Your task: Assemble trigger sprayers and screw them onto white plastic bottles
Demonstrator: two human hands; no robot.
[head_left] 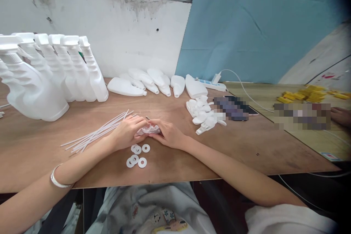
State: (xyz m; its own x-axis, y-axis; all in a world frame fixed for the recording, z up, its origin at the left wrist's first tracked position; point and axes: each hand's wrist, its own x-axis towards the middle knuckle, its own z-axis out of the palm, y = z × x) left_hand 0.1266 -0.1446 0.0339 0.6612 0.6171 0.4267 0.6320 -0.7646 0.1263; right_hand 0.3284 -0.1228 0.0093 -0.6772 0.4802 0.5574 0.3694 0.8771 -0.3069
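Observation:
Between my two hands is a white trigger sprayer head, held low over the brown table. My left hand wraps its fingers round the left end. From the other side, the thumb and fingers of my right hand close on the right end. Fingers cover much of its shape. Just below my hands lie several flat white ring washers, some overlapping. Thin white dip tubes lie in a loose bundle beside and partly behind my left hand.
Upright white spray bottles stand at the left. Several empty-necked bottles lie along the wall. Right of my hands is a pile of sprayer heads, near phones and a power strip. Yellow pieces and another person's hand are far right.

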